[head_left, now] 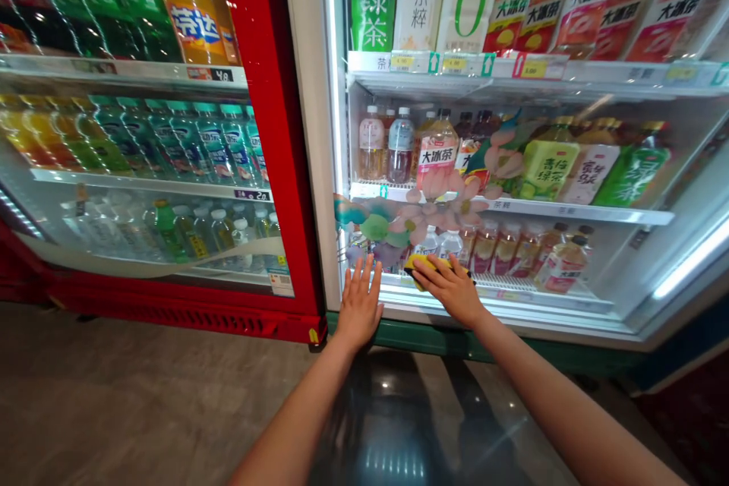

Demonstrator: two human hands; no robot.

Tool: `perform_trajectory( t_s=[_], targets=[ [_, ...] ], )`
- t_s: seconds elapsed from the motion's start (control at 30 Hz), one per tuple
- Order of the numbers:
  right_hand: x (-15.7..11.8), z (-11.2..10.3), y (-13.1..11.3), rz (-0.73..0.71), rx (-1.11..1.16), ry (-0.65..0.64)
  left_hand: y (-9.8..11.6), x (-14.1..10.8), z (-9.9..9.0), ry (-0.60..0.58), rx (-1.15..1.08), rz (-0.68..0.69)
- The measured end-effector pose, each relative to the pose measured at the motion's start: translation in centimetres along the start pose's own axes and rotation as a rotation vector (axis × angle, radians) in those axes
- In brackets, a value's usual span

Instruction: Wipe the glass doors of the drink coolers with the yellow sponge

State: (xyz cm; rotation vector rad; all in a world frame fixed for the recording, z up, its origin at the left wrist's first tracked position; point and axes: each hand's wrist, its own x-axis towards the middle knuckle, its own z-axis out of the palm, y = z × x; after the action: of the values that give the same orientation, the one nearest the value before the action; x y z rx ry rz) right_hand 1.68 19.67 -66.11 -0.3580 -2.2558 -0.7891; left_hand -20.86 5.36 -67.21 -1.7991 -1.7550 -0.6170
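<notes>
Left hand (360, 302) — flat and open, fingers spread, palm pressed against the lower part of the glass door (569, 243) of the white-framed cooler, close to its left frame; it grasps nothing.

Right hand (452, 287) — laid over a yellow cloth (422, 264), fingers extended and bearing down on it, pressing it to the same glass just right of the left hand. The cloth shows only at its upper and left edges; the rest is hidden under the hand. The hand presses the cloth rather than clenching it.

Flower decal (421, 209) — pink, teal and green petals stuck on the glass, directly above both hands.

Behind the glass: top shelf with tall tea bottles (421, 4) in green, white and red labels; middle shelf with smaller bottles (436, 152) and green-labelled drinks; bottom shelf with amber bottles (512, 247) level with the hands.

Red cooler (273, 129) — stands just beside, to the left, door shut; orange and green soda bottles on its upper shelves, clear water bottles (222, 228) lower down.

Floor (142, 395) — grey-brown tiles, with a darker glossy patch under the arms.
</notes>
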Motion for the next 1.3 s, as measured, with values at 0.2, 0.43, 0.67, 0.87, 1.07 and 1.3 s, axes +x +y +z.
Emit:
perform_trajectory(
  t_s=[0.2,0.43,0.67,0.87,1.07,1.3],
  targets=[
    [1.4,-0.2,0.6,0.094,-0.035,0.061,2.0,3.1,-0.7,0.038,0.028,0.064],
    [-5.5,-1.1,3.1,-0.064,0.014,-0.040,4.0,5.7,-0.6,-0.008,0.053,0.150],
    [-4.1,-2.2,5.1,0.159,-0.022,0.019,8.4,6.5,0.4,-0.017,0.035,0.079],
    [-9.9,-2.5,6.9,-0.069,0.043,-0.118,12.4,4.8,1.9,0.018,-0.020,0.031],
    [-9.3,-4.7,10.8,0.149,-0.028,-0.030,14.2,4.7,3.2,0.024,-0.053,0.106],
    [-10.8,-3.6,9.8,-0.012,-0.033,-0.058,16.0,6.0,4.4,0.022,-0.069,0.195]
  ],
)
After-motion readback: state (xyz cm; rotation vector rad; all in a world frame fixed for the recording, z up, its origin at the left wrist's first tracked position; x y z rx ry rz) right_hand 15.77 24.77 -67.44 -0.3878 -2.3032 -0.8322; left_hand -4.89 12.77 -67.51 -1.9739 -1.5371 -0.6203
